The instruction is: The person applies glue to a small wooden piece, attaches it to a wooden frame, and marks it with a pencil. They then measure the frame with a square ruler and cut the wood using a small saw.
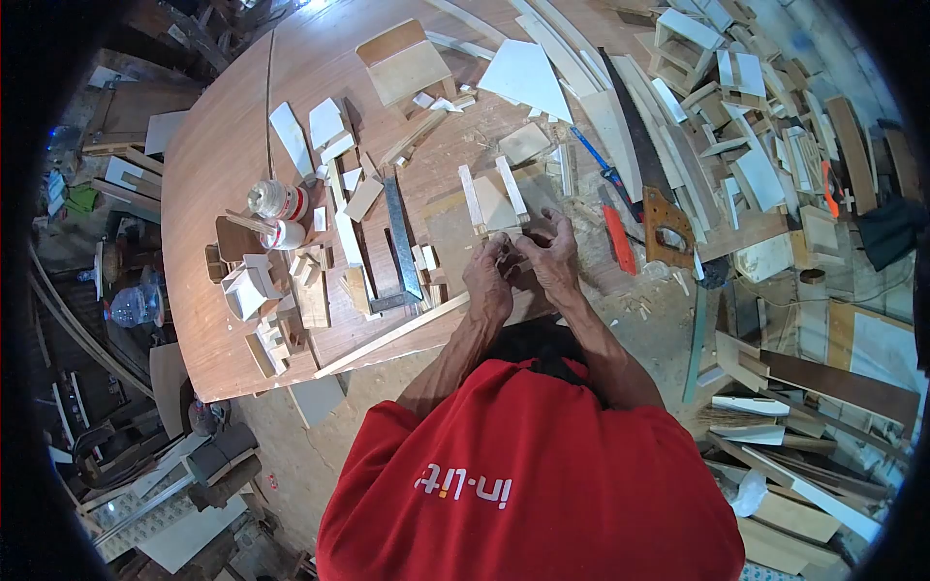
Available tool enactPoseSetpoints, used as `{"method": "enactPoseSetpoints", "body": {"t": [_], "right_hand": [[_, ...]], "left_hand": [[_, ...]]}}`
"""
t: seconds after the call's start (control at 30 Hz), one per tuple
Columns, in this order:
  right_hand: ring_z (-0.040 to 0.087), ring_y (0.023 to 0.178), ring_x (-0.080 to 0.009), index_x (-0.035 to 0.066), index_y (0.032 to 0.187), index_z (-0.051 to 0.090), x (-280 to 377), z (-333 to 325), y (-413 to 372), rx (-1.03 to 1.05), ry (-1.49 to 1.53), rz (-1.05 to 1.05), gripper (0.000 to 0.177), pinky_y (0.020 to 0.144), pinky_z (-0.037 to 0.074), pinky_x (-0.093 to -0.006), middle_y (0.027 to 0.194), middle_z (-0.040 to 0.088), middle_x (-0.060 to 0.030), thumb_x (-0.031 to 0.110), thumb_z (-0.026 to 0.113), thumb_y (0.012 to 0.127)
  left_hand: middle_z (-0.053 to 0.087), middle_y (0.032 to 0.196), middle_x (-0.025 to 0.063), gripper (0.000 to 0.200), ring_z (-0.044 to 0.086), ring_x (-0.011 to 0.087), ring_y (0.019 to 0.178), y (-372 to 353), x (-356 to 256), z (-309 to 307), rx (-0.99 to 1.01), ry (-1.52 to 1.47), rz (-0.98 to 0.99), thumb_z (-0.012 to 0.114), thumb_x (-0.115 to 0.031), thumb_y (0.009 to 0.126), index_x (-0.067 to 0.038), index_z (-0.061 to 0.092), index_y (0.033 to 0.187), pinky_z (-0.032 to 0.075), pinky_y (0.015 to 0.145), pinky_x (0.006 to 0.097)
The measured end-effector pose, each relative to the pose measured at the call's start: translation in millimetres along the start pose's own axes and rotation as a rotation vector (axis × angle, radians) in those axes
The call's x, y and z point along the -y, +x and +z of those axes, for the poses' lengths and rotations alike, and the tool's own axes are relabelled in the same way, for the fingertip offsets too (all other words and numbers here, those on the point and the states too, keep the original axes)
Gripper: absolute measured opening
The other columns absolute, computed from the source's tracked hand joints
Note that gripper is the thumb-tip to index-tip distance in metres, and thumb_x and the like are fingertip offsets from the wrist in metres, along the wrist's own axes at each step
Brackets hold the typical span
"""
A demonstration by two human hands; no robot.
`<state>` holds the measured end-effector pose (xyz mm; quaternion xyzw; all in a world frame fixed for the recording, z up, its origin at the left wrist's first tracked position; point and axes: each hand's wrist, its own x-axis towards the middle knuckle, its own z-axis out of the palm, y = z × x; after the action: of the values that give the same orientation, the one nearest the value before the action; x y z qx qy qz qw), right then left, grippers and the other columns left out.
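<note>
My left hand (491, 276) and right hand (552, 254) meet over the near side of the bench (228, 329), fingers curled and fingertips close together; I cannot tell whether either one pinches anything. Just beyond my fingertips lie two pale wood strips (470, 197), roughly side by side, with a small wooden panel (497, 203) between them. To the right rests a wooden-handled saw (668, 229); to the left, a metal square (399, 232).
</note>
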<state>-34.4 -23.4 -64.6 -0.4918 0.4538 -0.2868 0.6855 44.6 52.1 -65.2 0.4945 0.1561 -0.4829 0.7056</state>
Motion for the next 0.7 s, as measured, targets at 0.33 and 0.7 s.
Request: {"method": "enactPoseSetpoints", "body": {"t": [0.33,0.7], "right_hand": [[0.063,0.094,-0.0198,-0.007,0.130,0.037,8,-2,-4,0.047,0.002,0.030,0.067,0.080,0.051,-0.0291,0.107,0.062,-0.0186,0.010,0.074,0.077],[0.065,0.087,-0.0203,-0.004,0.126,0.044,-5,-17,5,0.106,-0.128,-0.042,0.060,0.076,0.052,-0.0296,0.098,0.067,-0.0154,0.012,0.073,0.076]], "left_hand": [[0.055,0.079,-0.0002,0.010,0.054,0.0122,0.070,-6,2,4,0.020,0.007,0.088,0.061,-0.020,0.090,-0.011,0.058,0.091,0.041,0.060,0.0279],[0.054,0.082,0.0008,0.012,0.054,0.0137,0.071,0,5,-6,0.035,0.047,0.131,0.063,-0.019,0.090,-0.010,0.057,0.095,0.044,0.062,0.0295]]}}
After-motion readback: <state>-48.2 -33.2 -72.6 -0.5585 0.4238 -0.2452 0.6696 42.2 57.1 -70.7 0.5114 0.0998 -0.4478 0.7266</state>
